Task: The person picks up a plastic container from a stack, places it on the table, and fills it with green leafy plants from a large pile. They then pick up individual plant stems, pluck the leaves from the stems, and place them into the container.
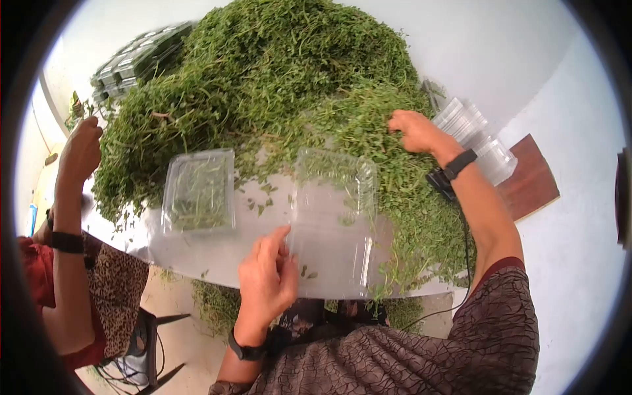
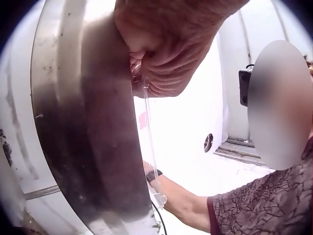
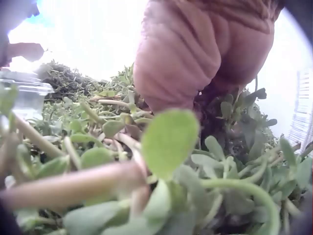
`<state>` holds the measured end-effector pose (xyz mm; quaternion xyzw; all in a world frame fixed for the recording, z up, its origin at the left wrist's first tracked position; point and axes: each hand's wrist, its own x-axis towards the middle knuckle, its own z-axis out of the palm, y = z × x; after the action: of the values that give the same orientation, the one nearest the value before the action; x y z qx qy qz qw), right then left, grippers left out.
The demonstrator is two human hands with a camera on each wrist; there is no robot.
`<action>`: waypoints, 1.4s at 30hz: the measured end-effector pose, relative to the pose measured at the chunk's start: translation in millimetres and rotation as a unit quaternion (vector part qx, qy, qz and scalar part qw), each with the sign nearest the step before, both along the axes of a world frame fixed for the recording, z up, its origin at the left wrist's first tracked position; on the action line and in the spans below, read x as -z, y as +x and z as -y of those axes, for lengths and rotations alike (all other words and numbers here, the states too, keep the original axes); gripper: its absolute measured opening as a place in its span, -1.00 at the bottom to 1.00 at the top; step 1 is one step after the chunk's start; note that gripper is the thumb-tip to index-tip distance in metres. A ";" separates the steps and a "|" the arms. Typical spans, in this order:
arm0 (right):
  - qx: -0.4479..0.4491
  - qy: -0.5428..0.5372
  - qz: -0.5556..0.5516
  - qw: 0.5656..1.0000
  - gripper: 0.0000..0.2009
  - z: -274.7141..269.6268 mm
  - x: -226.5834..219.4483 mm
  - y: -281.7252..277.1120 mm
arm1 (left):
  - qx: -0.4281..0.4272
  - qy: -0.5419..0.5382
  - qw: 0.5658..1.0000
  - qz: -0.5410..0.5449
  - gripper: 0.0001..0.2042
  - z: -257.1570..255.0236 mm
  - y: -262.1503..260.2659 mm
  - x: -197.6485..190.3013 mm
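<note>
In the head view, a clear plastic clamshell box lies unfolded on the metal tabletop, with some green sprigs in its far half. My left hand is at the box's left edge, index finger reaching forward and the other fingers loosely bent. The left wrist view shows that hand close against the clear rim. Right of the box, my right hand pinches sprigs in the big heap of purslane-like greens. The right wrist view has its fingers down among the leaves, fingertips hidden.
A closed box of greens stands left of the unfolded one. Stacked filled boxes sit at the back left, and a stack of clear boxes beside a brown board at right. Another person's hand is at the heap's left side.
</note>
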<state>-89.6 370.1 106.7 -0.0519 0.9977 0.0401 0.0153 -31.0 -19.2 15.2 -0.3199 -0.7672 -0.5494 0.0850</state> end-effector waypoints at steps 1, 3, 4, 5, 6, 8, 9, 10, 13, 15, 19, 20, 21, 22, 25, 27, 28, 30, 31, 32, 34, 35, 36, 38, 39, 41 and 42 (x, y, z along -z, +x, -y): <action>-0.005 -0.004 0.003 1.000 -0.70 1.8 -0.7 8.7 | -0.005 -0.004 1.000 0.003 -0.53 0.7 -0.1 1.4; 0.016 0.000 0.012 1.000 -0.73 3.7 -2.3 22.9 | -0.003 0.036 0.999 -0.002 -0.53 1.7 -0.1 1.6; 0.001 0.011 0.001 1.000 -0.67 0.4 1.4 28.1 | 0.006 0.029 1.000 0.009 -0.57 3.0 -0.2 -1.2; 0.006 0.008 0.002 1.000 -0.67 1.4 2.5 33.5 | 0.011 0.026 1.000 0.010 -0.57 4.5 0.1 -0.7; -0.015 0.005 -0.010 1.000 -0.69 1.9 2.1 40.4 | 0.016 0.058 0.996 0.065 -0.58 5.6 -1.3 1.9; -0.029 0.005 -0.025 0.999 -0.70 8.1 -1.8 56.1 | 0.026 0.140 0.973 0.182 -0.62 6.1 -4.7 11.9; -0.015 0.003 -0.023 1.000 -0.70 14.0 -2.6 62.9 | 0.033 0.181 0.957 0.225 -0.65 6.4 -5.4 8.3; -0.003 0.005 -0.031 0.999 -0.70 19.5 -3.2 68.9 | 0.026 0.186 0.954 0.236 -0.66 6.3 -4.7 1.0; 0.016 0.032 -0.034 0.999 -0.67 23.7 -5.0 90.6 | 0.018 0.196 0.951 0.238 -0.68 6.0 -12.1 -1.5; -0.056 0.061 -0.201 0.976 -0.65 31.5 -3.0 111.3 | 0.010 0.201 0.951 0.233 -0.68 4.7 -14.3 0.6; -0.011 0.008 -0.195 0.981 -0.64 59.8 -13.2 162.1 | -0.028 0.149 0.968 0.198 -0.68 0.8 -18.3 3.2; -0.010 -0.003 -0.176 0.984 -0.61 65.8 -12.3 175.2 | -0.040 0.150 0.972 0.174 -0.68 -0.5 -21.6 6.2; 0.003 -0.004 -0.174 0.985 -0.61 72.4 -7.9 189.6 | -0.053 0.149 0.976 0.152 -0.68 -1.4 -24.3 9.5; -0.005 -0.010 -0.174 0.985 -0.59 80.1 -2.3 203.7 | -0.047 0.154 0.974 0.158 -0.69 -0.7 -26.7 9.9; -0.020 -0.026 -0.165 0.986 -0.54 105.4 19.7 234.5 | -0.060 0.161 0.975 0.140 -0.70 -4.1 -31.3 11.0; -0.025 -0.035 -0.154 0.987 -0.51 118.9 36.2 248.7 | -0.048 0.143 0.980 0.128 -0.72 -3.8 -36.7 12.9; -0.027 -0.056 -0.149 0.987 -0.50 125.2 44.1 253.7 | -0.066 0.127 0.983 0.111 -0.72 -4.2 -39.9 14.9; -0.028 -0.106 -0.145 0.983 -0.50 135.3 50.1 259.4 | -0.103 0.077 0.988 0.081 -0.72 -4.4 -42.7 14.1; -0.021 -0.106 -0.147 0.983 -0.50 135.5 53.2 260.2 | -0.096 0.076 0.989 0.081 -0.72 -4.7 -43.3 14.9; -0.018 -0.121 -0.152 0.981 -0.51 133.9 58.0 260.7 | -0.097 0.081 0.989 0.077 -0.72 -4.4 -43.7 15.8; -0.005 -0.141 -0.170 0.975 -0.60 128.1 63.9 261.6 | -0.094 0.089 0.988 0.085 -0.71 -2.3 -44.2 17.5; -0.005 -0.140 -0.172 0.975 -0.60 121.5 66.7 262.2 | -0.093 0.090 0.988 0.084 -0.71 -2.8 -43.6 16.2; -0.004 -0.120 -0.192 0.974 -0.65 113.3 69.9 262.6 | -0.111 0.074 0.989 0.069 -0.70 -2.0 -42.4 14.5; 0.004 -0.097 -0.227 0.969 -0.74 101.0 67.9 263.0 | -0.132 0.057 0.988 0.051 -0.70 -0.3 -43.5 12.4; 0.002 -0.098 -0.228 0.969 -0.74 94.1 65.8 265.0 | -0.158 0.022 0.987 0.031 -0.70 1.4 -45.5 11.9; 0.031 -0.038 -0.224 0.973 -0.73 82.3 62.9 270.1 | -0.187 -0.014 0.982 0.009 -0.70 4.7 -44.1 9.6; 0.051 -0.031 -0.232 0.971 -0.74 82.0 60.9 272.2 | -0.180 -0.052 0.982 0.023 -0.70 7.2 -41.2 8.0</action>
<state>182.6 288.1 45.8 0.0089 0.9760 0.0194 -0.2166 -72.2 -26.4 7.2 -0.1680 -0.8417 -0.4914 0.1480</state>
